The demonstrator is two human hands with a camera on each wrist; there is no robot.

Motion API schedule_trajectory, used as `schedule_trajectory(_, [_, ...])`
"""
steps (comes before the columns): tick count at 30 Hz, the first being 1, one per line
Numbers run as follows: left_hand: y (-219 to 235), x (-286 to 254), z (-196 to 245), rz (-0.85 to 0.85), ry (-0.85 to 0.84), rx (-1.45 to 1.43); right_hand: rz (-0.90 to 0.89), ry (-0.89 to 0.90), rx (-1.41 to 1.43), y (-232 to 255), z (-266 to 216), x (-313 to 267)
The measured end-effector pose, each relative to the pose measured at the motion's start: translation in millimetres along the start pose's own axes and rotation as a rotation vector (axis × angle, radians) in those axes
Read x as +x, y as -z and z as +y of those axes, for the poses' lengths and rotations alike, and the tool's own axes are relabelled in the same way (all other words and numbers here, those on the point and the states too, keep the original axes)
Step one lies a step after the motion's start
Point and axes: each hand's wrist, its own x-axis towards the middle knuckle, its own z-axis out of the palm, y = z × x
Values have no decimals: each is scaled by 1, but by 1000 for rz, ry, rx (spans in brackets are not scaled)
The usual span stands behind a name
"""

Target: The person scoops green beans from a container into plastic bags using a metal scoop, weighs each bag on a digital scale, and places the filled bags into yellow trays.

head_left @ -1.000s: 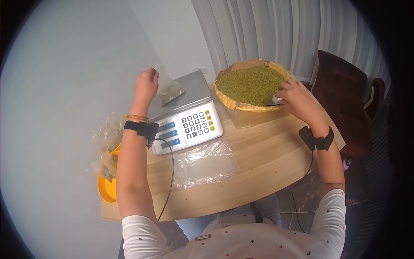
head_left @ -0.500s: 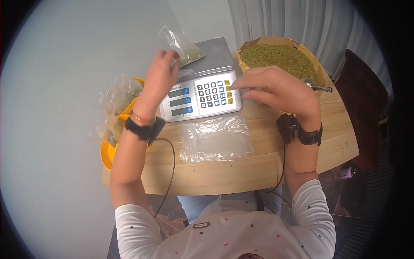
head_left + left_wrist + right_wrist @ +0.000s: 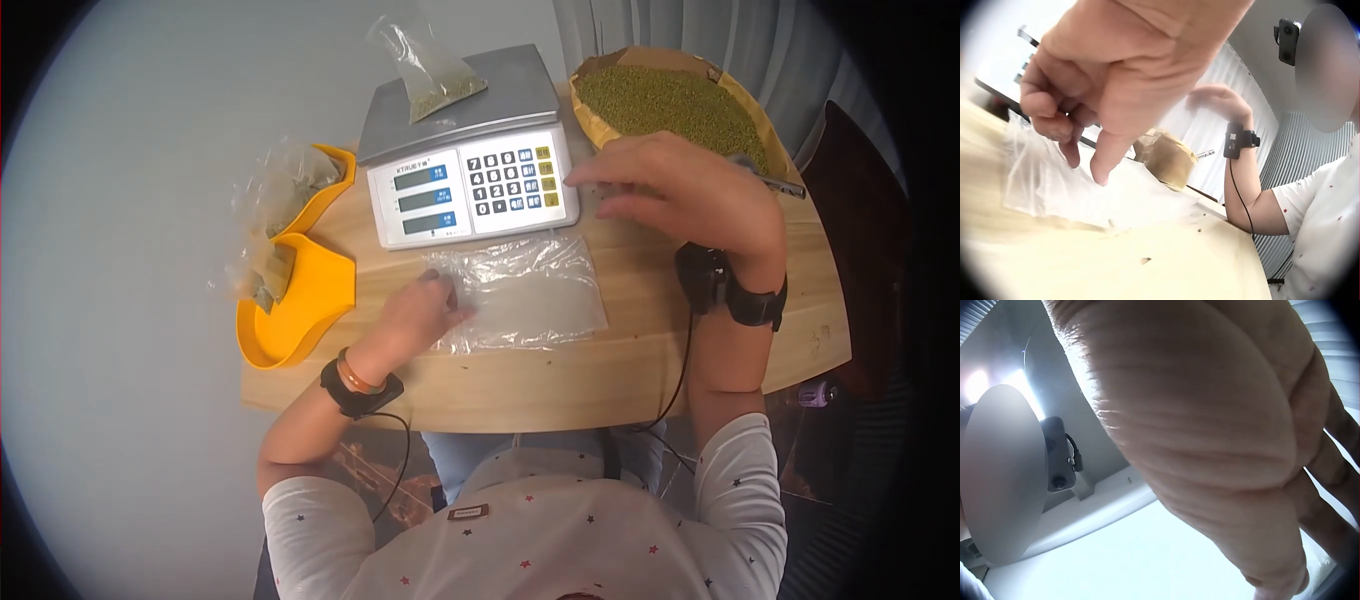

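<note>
In the head view my left hand [image 3: 415, 318] is over the left edge of a flat stack of clear plastic bags [image 3: 525, 300]. The left wrist view shows its fingers [image 3: 1102, 172] loosely bent just above the plastic, with nothing visibly held. My right hand [image 3: 690, 190] hovers at the right side of the scale's keypad [image 3: 510, 185], fingers extended and empty. On the metal plate of the scale [image 3: 500, 85] stands a clear bag with some green grains [image 3: 445, 92], touched by neither hand.
At the back right stands a lined box of green grains [image 3: 675, 100], a metal scoop [image 3: 780, 185] at its right edge. Two yellow trays [image 3: 335, 275] with filled bags [image 3: 270, 280] lie on the left. The wooden table's front edge [image 3: 500, 415] is near my body.
My right hand has left the scoop at the box and moved left to the scale. My left hand has let go of the bag on the scale and come down to the flat bags.
</note>
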Motion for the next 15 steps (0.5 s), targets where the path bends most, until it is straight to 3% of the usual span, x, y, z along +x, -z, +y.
schedule_trajectory(2, [-2,-1,1,40,10,-12,38,71,-54,-3,1,0])
schedule_trajectory(5, [-1,-2,13,10,68,38,-68,12,-32,-4,-1,3])
schedule_trajectory(8, [-9,-1,13,33,90,41,-52,28,-83,-9,-1,3])
schedule_trajectory(12, [-9,6,5,192,-35,-145,23,13,-92,-14,-9,1])
schedule_trajectory(14, [1,8,10,228,-99,-217,-94,3,-58,-13,-11,7])
schedule_trajectory(15, [9,8,17,336,-199,-222,-85,1,-61,-17,-11,10])
